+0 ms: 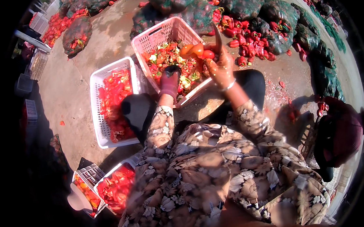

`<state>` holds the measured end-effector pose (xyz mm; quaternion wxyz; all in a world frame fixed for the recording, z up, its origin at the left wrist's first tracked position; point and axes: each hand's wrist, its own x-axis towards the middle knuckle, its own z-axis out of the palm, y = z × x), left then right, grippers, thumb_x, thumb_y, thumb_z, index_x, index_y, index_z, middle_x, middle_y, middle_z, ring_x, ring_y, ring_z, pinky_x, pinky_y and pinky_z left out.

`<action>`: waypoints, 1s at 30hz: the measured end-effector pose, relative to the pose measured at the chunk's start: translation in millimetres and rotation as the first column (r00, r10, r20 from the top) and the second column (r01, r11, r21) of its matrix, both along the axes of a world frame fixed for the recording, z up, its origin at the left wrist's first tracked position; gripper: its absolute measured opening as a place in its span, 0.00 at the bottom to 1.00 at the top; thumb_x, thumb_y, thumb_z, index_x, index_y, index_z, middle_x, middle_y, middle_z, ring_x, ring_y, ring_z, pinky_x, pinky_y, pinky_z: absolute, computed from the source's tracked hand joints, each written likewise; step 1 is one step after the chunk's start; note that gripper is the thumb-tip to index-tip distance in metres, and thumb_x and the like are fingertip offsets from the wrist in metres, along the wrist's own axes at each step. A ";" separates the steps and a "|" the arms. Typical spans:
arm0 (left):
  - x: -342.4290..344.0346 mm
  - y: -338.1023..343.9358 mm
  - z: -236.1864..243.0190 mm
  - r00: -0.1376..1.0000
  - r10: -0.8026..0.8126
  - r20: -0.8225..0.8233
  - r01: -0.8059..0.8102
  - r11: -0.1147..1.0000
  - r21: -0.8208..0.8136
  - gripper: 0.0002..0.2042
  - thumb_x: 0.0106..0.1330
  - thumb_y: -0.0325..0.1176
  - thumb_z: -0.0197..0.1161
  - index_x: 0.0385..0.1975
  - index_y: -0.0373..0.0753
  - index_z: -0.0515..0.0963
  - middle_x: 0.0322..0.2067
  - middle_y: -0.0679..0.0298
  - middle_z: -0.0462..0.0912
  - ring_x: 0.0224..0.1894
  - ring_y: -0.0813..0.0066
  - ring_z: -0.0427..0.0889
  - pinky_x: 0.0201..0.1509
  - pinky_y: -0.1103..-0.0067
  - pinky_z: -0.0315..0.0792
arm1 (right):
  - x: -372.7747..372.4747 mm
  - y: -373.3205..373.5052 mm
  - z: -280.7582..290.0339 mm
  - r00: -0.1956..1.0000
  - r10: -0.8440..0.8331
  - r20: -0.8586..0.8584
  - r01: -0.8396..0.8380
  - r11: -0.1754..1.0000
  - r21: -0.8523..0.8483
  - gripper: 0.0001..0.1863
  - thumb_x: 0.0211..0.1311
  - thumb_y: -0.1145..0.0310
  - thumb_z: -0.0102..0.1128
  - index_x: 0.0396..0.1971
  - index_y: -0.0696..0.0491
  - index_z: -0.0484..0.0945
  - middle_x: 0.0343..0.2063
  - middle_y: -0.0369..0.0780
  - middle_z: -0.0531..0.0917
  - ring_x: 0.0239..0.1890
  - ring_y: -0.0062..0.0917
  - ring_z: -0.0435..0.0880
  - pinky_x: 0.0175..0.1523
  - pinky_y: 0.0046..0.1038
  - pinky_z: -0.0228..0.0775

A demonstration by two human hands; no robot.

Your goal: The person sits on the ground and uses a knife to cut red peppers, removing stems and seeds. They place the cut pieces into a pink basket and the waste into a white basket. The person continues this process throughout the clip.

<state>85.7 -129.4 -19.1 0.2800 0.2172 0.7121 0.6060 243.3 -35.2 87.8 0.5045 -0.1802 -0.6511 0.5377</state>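
A pink plastic crate point(141, 37) stands in front of me, holding pepper cores, seeds and red and green scraps point(167, 57). Over its near side is my left hand point(169, 82), in a purple glove with black fingertips. Its fingers look curled in, and whatever they hold is hidden. At the crate's right side my right hand point(220, 69), bare with a bracelet at the wrist, is closed on an orange-red pepper point(195, 51) at the fingertips. A long, thin, pointed shape point(217, 35) rises from this hand; whether it is a blade or a finger I cannot tell.
A white crate point(95, 105) of red pepper pieces stands at left. Lower left are another crate of red pieces point(118, 187) and a smaller crate point(87, 174). Green mesh sacks point(242, 3) and loose red peppers point(254, 41) lie far right. Another person point(339, 131) is at right.
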 end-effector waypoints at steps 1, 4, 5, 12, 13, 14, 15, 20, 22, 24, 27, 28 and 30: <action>-8.5 2.5 -8.9 0.998 -0.049 -0.043 0.052 0.997 0.064 0.13 0.64 0.28 0.57 0.48 0.42 0.78 0.42 0.67 0.82 0.43 0.77 0.79 0.45 0.79 0.74 | -2.6 1.6 -3.6 1.000 -0.015 -0.019 0.015 1.000 -0.003 0.18 0.49 0.84 0.57 0.43 0.60 0.73 0.38 0.40 0.79 0.39 0.22 0.80 0.45 0.22 0.74; 16.1 12.9 50.6 0.942 -0.227 0.249 0.141 0.937 0.319 0.15 0.64 0.22 0.60 0.50 0.36 0.74 0.48 0.63 0.78 0.48 0.78 0.78 0.51 0.81 0.74 | 11.6 28.9 -25.8 0.990 -0.141 -0.014 0.141 0.978 0.156 0.17 0.49 0.85 0.56 0.43 0.60 0.73 0.40 0.41 0.79 0.42 0.24 0.80 0.46 0.23 0.75; 18.7 16.4 55.9 0.891 -0.316 0.325 0.176 0.902 0.395 0.15 0.63 0.20 0.60 0.50 0.34 0.73 0.49 0.61 0.78 0.47 0.77 0.78 0.52 0.81 0.74 | 13.5 29.7 -22.5 0.989 -0.149 -0.021 0.150 0.972 0.182 0.17 0.49 0.85 0.56 0.42 0.60 0.72 0.40 0.41 0.79 0.42 0.24 0.80 0.47 0.24 0.75; 42.6 25.3 89.1 0.938 -0.332 0.097 0.262 0.867 0.424 0.15 0.58 0.23 0.65 0.46 0.34 0.77 0.42 0.64 0.82 0.44 0.77 0.80 0.48 0.79 0.75 | 13.9 2.4 -9.4 0.985 -0.141 0.103 0.091 0.917 0.389 0.21 0.44 0.81 0.61 0.43 0.58 0.73 0.42 0.46 0.80 0.42 0.36 0.82 0.45 0.31 0.76; 41.6 24.1 94.0 0.945 -0.319 0.070 0.259 0.862 0.436 0.15 0.57 0.24 0.66 0.45 0.34 0.77 0.41 0.64 0.82 0.43 0.77 0.80 0.47 0.79 0.75 | 12.7 2.2 -10.1 0.977 -0.188 0.099 0.115 0.861 0.495 0.22 0.43 0.81 0.62 0.43 0.58 0.73 0.42 0.46 0.80 0.42 0.37 0.82 0.45 0.32 0.76; 36.3 23.1 87.8 0.943 -0.293 -0.155 0.331 0.854 0.401 0.14 0.62 0.27 0.62 0.47 0.36 0.77 0.40 0.65 0.82 0.41 0.78 0.81 0.44 0.81 0.77 | 12.3 2.7 -10.6 0.968 -0.233 0.090 0.136 0.793 0.594 0.23 0.42 0.81 0.63 0.44 0.58 0.73 0.42 0.46 0.80 0.42 0.38 0.82 0.45 0.32 0.76; 34.6 19.1 87.3 0.947 -0.265 -0.180 0.313 0.886 0.341 0.14 0.62 0.27 0.62 0.47 0.36 0.77 0.40 0.65 0.82 0.41 0.79 0.81 0.44 0.81 0.76 | 12.6 3.1 -11.0 0.958 -0.278 0.075 0.153 0.713 0.684 0.24 0.41 0.80 0.64 0.44 0.58 0.74 0.42 0.46 0.80 0.42 0.39 0.82 0.45 0.33 0.76; 28.1 11.3 89.2 0.961 -0.170 -0.218 0.236 0.913 0.331 0.12 0.62 0.21 0.58 0.45 0.36 0.79 0.39 0.65 0.84 0.39 0.79 0.81 0.44 0.80 0.75 | 20.9 9.2 -12.9 0.967 -0.220 0.125 0.115 0.821 0.559 0.23 0.42 0.80 0.62 0.45 0.56 0.74 0.41 0.45 0.81 0.42 0.40 0.82 0.44 0.33 0.76; 12.8 5.0 85.2 0.991 -0.127 0.037 0.112 0.955 0.276 0.11 0.63 0.19 0.57 0.44 0.35 0.80 0.39 0.65 0.84 0.40 0.81 0.80 0.47 0.81 0.74 | 19.5 13.1 -12.3 0.961 -0.243 0.130 0.146 0.849 0.508 0.20 0.47 0.81 0.60 0.44 0.55 0.74 0.37 0.43 0.82 0.34 0.32 0.84 0.37 0.28 0.76; -4.2 -1.6 78.0 0.982 -0.129 0.141 0.087 0.959 0.271 0.11 0.65 0.21 0.57 0.46 0.36 0.79 0.41 0.64 0.83 0.43 0.80 0.80 0.50 0.83 0.72 | 16.1 9.6 -24.5 0.991 -0.096 0.093 0.100 0.994 -0.039 0.17 0.50 0.81 0.59 0.43 0.56 0.74 0.32 0.40 0.81 0.27 0.26 0.81 0.31 0.25 0.74; 4.1 -4.4 90.0 0.938 -0.145 0.314 0.052 0.957 0.287 0.13 0.67 0.23 0.57 0.51 0.36 0.76 0.47 0.62 0.81 0.47 0.78 0.79 0.52 0.83 0.73 | 12.2 6.9 -22.3 0.996 -0.044 0.079 0.083 0.785 -0.614 0.10 0.57 0.78 0.56 0.40 0.56 0.74 0.21 0.35 0.77 0.15 0.17 0.72 0.19 0.21 0.63; 5.8 -6.9 98.1 0.919 -0.187 0.348 0.067 0.942 0.329 0.14 0.67 0.23 0.57 0.52 0.36 0.75 0.48 0.62 0.80 0.48 0.77 0.79 0.52 0.82 0.73 | 16.5 11.3 -22.9 0.986 0.042 0.160 0.076 0.743 -0.665 0.13 0.57 0.78 0.58 0.43 0.55 0.73 0.25 0.36 0.78 0.18 0.17 0.74 0.22 0.19 0.65; 11.5 -3.9 105.3 0.852 -0.337 0.399 0.145 0.886 0.440 0.15 0.67 0.24 0.57 0.54 0.36 0.73 0.50 0.62 0.78 0.50 0.75 0.78 0.52 0.81 0.74 | 25.2 27.6 -36.1 0.956 0.174 0.237 0.052 0.694 -0.718 0.15 0.58 0.77 0.60 0.46 0.53 0.72 0.27 0.36 0.80 0.19 0.17 0.75 0.23 0.18 0.66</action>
